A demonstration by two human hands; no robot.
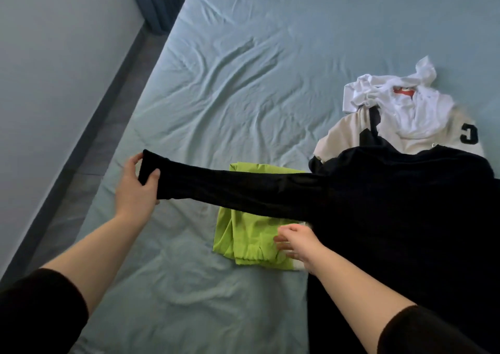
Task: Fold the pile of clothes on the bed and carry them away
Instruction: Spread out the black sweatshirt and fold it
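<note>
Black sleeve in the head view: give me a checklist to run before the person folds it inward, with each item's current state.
1. Left hand grips the cuff of the black sleeve: ok.
2. Sleeve is pulled out straight, with no visible twist: ok.
3. Right hand pins the black garment at the sleeve's base: cannot tell, the fingers are blurred.
4. Body of the black garment lies flat: cannot tell, the fabric is too dark to read.
5. Folding area is free: not ok, the green garment lies under the sleeve.
6. Black garment is separate from the unfolded pile: not ok, it overlaps the pile's near edge.
</note>
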